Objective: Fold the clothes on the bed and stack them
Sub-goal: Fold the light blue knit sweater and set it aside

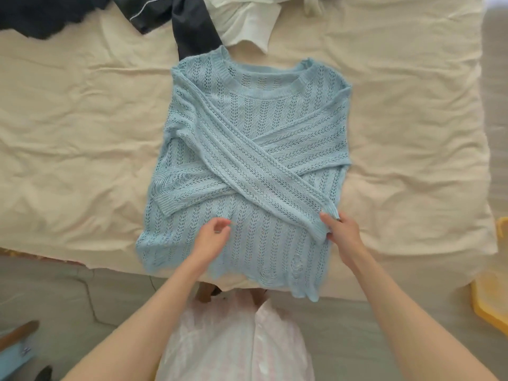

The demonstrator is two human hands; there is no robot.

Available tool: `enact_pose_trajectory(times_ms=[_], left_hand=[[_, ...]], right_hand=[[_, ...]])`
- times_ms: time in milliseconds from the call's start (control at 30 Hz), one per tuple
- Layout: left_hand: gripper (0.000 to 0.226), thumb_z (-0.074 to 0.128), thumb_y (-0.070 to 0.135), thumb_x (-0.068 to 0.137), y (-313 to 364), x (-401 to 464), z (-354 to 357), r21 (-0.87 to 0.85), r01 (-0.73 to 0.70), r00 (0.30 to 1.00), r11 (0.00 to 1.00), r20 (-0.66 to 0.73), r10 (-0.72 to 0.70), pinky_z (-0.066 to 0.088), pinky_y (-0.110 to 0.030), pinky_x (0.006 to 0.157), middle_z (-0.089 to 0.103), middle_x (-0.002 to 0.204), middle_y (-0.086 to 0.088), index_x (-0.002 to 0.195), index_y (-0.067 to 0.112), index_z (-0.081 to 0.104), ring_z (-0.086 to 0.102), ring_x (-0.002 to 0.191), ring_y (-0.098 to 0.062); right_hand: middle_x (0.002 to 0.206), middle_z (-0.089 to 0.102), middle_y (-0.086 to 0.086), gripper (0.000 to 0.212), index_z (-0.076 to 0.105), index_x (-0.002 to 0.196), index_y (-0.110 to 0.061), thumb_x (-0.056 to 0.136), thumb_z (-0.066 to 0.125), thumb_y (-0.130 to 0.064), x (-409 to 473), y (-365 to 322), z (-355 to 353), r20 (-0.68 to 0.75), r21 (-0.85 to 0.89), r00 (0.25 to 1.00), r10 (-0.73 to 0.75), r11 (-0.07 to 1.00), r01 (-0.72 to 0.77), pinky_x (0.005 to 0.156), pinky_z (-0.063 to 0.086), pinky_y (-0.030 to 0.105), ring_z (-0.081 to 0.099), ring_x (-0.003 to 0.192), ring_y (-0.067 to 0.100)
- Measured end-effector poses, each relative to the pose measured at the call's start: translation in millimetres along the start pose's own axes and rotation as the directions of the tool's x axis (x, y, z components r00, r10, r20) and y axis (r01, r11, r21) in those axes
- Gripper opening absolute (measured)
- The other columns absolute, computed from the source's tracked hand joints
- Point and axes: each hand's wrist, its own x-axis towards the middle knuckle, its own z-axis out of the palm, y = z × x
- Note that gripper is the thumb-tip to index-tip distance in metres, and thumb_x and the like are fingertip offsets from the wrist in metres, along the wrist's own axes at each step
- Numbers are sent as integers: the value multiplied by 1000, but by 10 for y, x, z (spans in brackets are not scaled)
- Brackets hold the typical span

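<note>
right hand (339, 231) pinches sleeve cuff (328, 215) on blue sweater (247, 149); left hand (213, 237) hovers relaxed above hem. risk: loose knit snags, crossed sleeves slide apart.

Right hand (341, 229) pinches blue sweater's (247, 138) sleeve cuff (325, 224).

A: Where is open bedsheet (82, 127)?
B: Left and right of the blue sweater (247, 138), both flanks wide.
A: Obstructions?
B: Far edge: dark garments (189, 26) and white garment (247, 26), touching the sweater's collar
</note>
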Motion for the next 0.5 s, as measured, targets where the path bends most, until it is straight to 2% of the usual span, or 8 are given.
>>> enact_pose_trajectory(times_ms=[67,133,233,333,400,500], left_hand=[[16,52,12,95,42,84,15,-173,90,996,981,37,-85,51,-26,76,64,107,-3,109,15,57,63,89,-13],[18,55,13,94,156,141,115,-330,162,985,930,109,-133,52,-24,74,65,104,-4,112,12,56,64,89,-14],[18,55,15,94,336,199,381,-560,279,956,780,239,-170,52,-27,76,63,103,-6,111,7,54,63,92,-19],[15,54,20,95,452,211,599,-613,310,945,727,285,-163,50,-27,73,65,98,-4,105,9,58,63,83,-15],[13,55,19,95,482,217,669,-627,285,953,725,267,-144,49,-26,71,67,96,-3,103,10,60,62,81,-15],[11,54,15,95,481,227,673,-649,237,969,723,208,-132,51,-26,70,67,98,-6,102,8,60,63,81,-16]], right_hand=[[93,67,7,22,62,112,-5,92,56,-13,4,17,26,-67,-22,998,6,1000,-7,77,50,39,62,81,22],[102,67,9,23,58,116,-10,95,48,-13,-73,-13,51,-62,73,998,16,997,-11,82,51,43,63,90,24],[98,67,4,23,52,118,-15,100,39,-13,-215,-46,79,13,246,999,49,968,-51,66,55,35,66,81,19],[86,68,9,22,52,113,-16,102,34,-12,-311,-15,69,97,323,991,87,939,-114,53,56,29,68,63,21],[86,67,10,23,51,117,-15,102,34,-12,-334,36,50,99,263,993,69,960,-93,54,57,28,68,63,22],[83,63,6,23,50,120,-12,101,38,-11,-299,143,7,35,135,999,36,990,-41,52,55,24,64,58,12]])
